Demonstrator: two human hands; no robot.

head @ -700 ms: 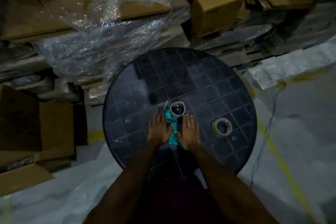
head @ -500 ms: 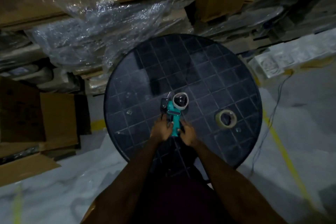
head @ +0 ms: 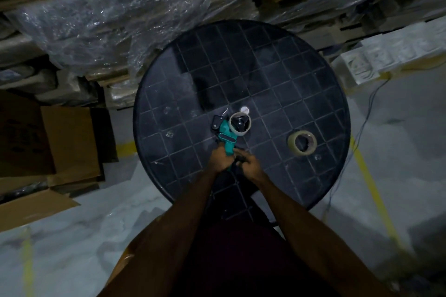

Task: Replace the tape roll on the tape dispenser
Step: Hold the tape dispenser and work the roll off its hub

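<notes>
— Gripping the teal tape dispenser (head: pixel 226 136) by its handle, are both hands on it?

— The left hand (head: pixel 221 160) is curled round the handle's lower end. The right hand (head: pixel 249 164) sits just beside it with fingers curled at the handle's base; whether it truly clamps the handle or only touches it, I cannot tell in this dim light.

— Anything loaded on the dispenser?

— A thin, nearly spent roll (head: pixel 240 123) sits on its hub, at the end away from the person. A spare tape roll (head: pixel 301 143) lies flat on the round black table (head: pixel 265 67), well apart to the right. Cardboard boxes (head: pixel 67 142) stand on the floor to the left; their contents are not visible. Crumpled plastic wrap (head: pixel 108 12) covers stacked cartons beyond the table.

— What differs from half a second ago?

— Little in the grip: both hands were already closed at the handle. Before that they lay flat on either side of the dispenser. The spare roll has not shifted.

— Room to move?

— The hands work near the table's near edge. Bare gridded surface lies open between dispenser and spare roll, and across the far half. A thin cable (head: pixel 362 108) trails over the floor past the right rim, beside a yellow floor line (head: pixel 371 190).
</notes>
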